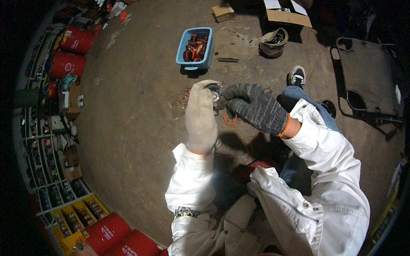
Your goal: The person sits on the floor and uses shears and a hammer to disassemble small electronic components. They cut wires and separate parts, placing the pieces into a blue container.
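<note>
My left hand [200, 109], in a cream knit glove, is curled around a small round metal part [215, 96] with a shiny ring and dark edge. Beside it, my right hand [256, 104], in a dark grey knit glove, is closed with its fingertips against the part's right side. What those fingertips pinch is hidden. Below them hangs an orange-red looped wire [229, 120]. Copper-coloured pieces [187, 93] show just left of the cream glove. Farther ahead, a light blue plastic tub [208, 59] holds many reddish copper coils [196, 47].
Dark rods [228, 60] lie on the concrete floor near the tub. A bucket [273, 48], a small cardboard box [223, 13] and an open carton [288, 18] stand beyond. To the right is a folding seat [369, 77]; red drums [68, 65] and shelves line the left.
</note>
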`<state>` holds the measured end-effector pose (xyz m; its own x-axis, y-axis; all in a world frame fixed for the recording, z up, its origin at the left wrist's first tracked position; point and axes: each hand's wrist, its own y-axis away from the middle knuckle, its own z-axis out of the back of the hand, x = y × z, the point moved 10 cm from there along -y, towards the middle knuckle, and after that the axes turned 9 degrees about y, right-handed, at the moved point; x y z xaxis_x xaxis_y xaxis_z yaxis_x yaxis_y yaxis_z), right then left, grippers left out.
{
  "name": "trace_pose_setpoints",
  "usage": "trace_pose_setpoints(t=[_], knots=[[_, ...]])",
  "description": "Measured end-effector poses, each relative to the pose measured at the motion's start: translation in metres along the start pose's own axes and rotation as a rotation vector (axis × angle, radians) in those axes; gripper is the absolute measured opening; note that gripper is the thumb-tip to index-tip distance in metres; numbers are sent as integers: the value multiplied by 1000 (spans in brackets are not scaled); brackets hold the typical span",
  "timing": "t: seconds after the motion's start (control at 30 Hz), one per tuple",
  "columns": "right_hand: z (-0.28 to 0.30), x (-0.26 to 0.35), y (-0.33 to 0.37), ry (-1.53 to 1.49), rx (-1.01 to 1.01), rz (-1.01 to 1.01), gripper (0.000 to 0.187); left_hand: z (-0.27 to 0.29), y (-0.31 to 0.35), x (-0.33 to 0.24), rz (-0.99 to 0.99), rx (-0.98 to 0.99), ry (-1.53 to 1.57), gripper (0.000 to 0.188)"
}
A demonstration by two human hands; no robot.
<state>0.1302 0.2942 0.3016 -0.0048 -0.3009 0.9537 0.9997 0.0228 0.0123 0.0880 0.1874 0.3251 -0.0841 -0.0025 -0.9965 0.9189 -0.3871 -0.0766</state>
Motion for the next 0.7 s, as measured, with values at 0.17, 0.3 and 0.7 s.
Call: trace_pose_setpoints(t=[0.17,0.3,0.7], knots=[[3,27,4,347,-137,332,24,4,3,2,19,-11,-64,27],[1,11,3,210,-107,256,25,3,0,-10,-49,-27,-95,27],[-16,-233,-67,539,-148,-261,37,82,-6,-10,-202,-375,287,39]])
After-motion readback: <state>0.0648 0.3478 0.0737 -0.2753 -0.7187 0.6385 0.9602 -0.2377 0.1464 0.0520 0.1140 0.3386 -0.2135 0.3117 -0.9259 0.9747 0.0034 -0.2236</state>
